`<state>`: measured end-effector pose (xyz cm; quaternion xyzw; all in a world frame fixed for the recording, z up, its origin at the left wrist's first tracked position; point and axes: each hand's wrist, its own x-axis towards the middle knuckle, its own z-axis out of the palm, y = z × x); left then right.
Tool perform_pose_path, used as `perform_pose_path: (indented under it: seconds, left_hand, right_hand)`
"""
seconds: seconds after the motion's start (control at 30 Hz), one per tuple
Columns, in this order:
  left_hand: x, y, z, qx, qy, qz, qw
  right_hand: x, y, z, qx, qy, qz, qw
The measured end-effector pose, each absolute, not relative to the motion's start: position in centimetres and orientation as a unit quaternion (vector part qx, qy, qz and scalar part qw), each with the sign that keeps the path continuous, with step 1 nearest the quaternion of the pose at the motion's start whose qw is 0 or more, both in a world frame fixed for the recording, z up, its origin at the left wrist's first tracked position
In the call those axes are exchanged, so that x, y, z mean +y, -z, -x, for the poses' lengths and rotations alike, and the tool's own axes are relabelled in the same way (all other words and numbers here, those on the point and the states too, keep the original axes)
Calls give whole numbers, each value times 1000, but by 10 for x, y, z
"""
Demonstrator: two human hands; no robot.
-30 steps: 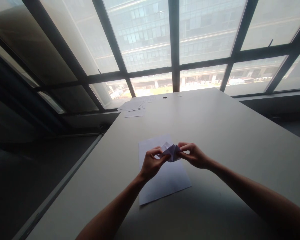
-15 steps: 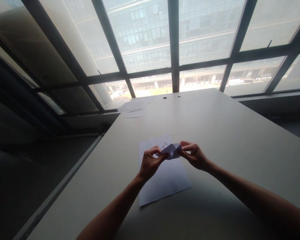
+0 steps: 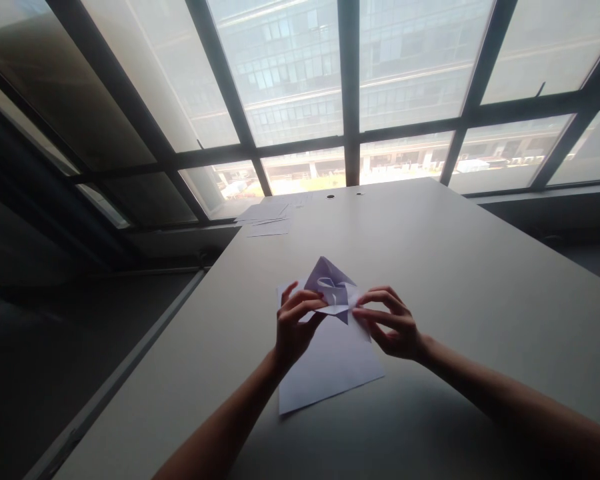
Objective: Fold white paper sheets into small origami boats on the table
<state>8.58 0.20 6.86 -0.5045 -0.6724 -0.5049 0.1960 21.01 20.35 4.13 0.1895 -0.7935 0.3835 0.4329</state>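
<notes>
A piece of folded paper (image 3: 330, 275) is held up between my two hands, its back flap rising to a point and its inner folds spread apart. My left hand (image 3: 296, 321) pinches its near left side, thumb below and fingers above, with one finger raised. At the right edge of the folded paper, my right hand (image 3: 391, 323) grips a corner between thumb and fingertips. Beneath the hands a flat white sheet (image 3: 325, 373) lies on the table; its far part is covered by the folded paper and my left hand.
The pale table (image 3: 455, 280) stretches away to the window (image 3: 400, 73). Several loose papers (image 3: 265, 213) lie at its far left corner. Two small dark holes, one a round cable hole (image 3: 331, 197), are near the far edge. The table's left side drops to dark floor.
The folded paper has been turned and opened out, so a tall pointed flap now stands up at the back. My right hand has shifted slightly down, and my left fingers have changed grip.
</notes>
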Motion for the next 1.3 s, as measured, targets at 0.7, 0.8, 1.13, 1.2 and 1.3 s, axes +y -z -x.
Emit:
perform_pose_path:
  seconds: [0.7,0.8,1.13,1.2,1.3]
  left_hand:
    - [6,-53,-69,-660,284,674,169]
    - [8,-48,-69,-677,394,611,118]
    - [18,-55,-76,-764,496,402,-93]
    - [17,-59,-80,-763,493,410,-81]
    - [17,-63,-85,-748,495,436,-76]
  right_hand:
    - [213,-57,-195,-920,-296,203,161]
    - [218,-57,-197,-918,-292,206,172]
    - [193,-77,-209,-948,-290,58,120]
    - [195,-81,-206,-940,-309,50,136]
    - [200,-79,-197,-936,-333,36,114]
